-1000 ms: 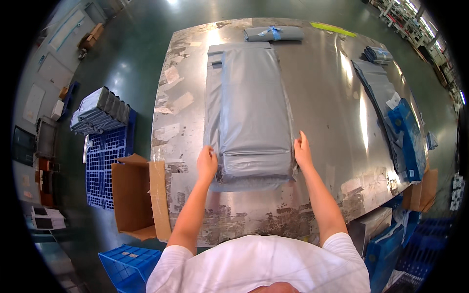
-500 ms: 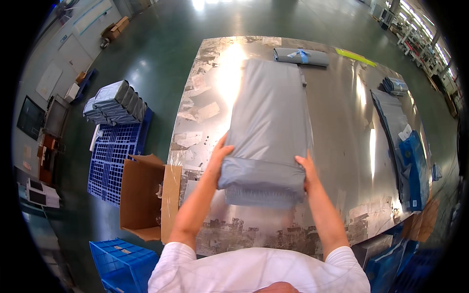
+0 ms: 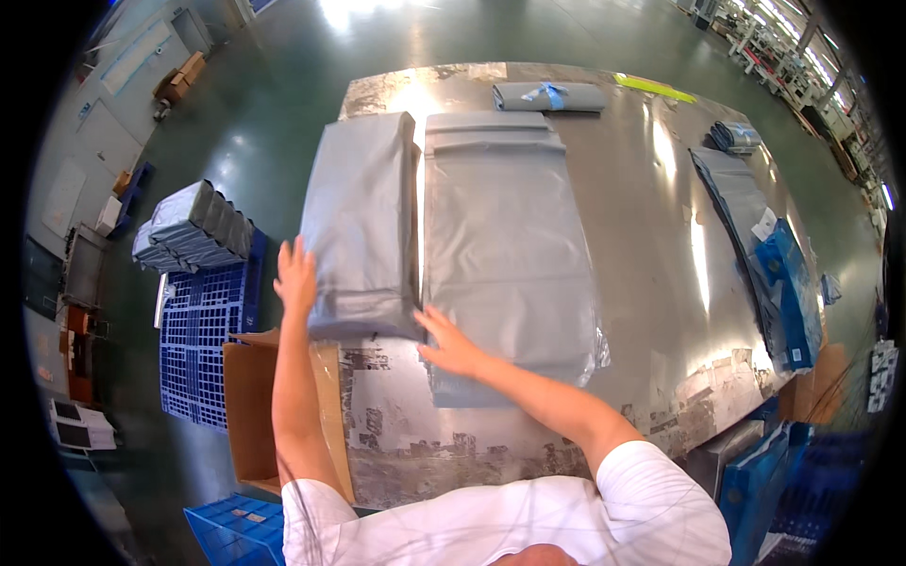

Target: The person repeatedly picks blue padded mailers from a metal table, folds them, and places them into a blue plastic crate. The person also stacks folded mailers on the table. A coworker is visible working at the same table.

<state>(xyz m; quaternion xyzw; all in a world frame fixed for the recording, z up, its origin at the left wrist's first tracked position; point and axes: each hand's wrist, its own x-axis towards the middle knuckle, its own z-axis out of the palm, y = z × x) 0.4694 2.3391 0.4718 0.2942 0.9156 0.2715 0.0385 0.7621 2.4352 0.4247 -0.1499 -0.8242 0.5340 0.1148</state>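
the bundle [image 3: 363, 212] is set on the desk [image 3: 651, 274], left of the flat bag [image 3: 505, 250]; left grip [image 3: 296, 280] and right grip [image 3: 455, 352] are spread, unclosed, by its sides; it is best steadied by light, even pressure, folds kept flat.

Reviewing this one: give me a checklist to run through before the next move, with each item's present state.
1. Left hand at the folded grey plastic package's left edge: ok.
2. Right hand at its near right corner: ok; firm contact, cannot tell.
3. Package apart from the grey plastic sheeting beside it: ok, narrow gap.
4. Sheeting smooth: not ok, creased.
5. Package wholly on the metal table, no left overhang: cannot tell.
6. Blue-tied grey roll clear of both hands: ok.
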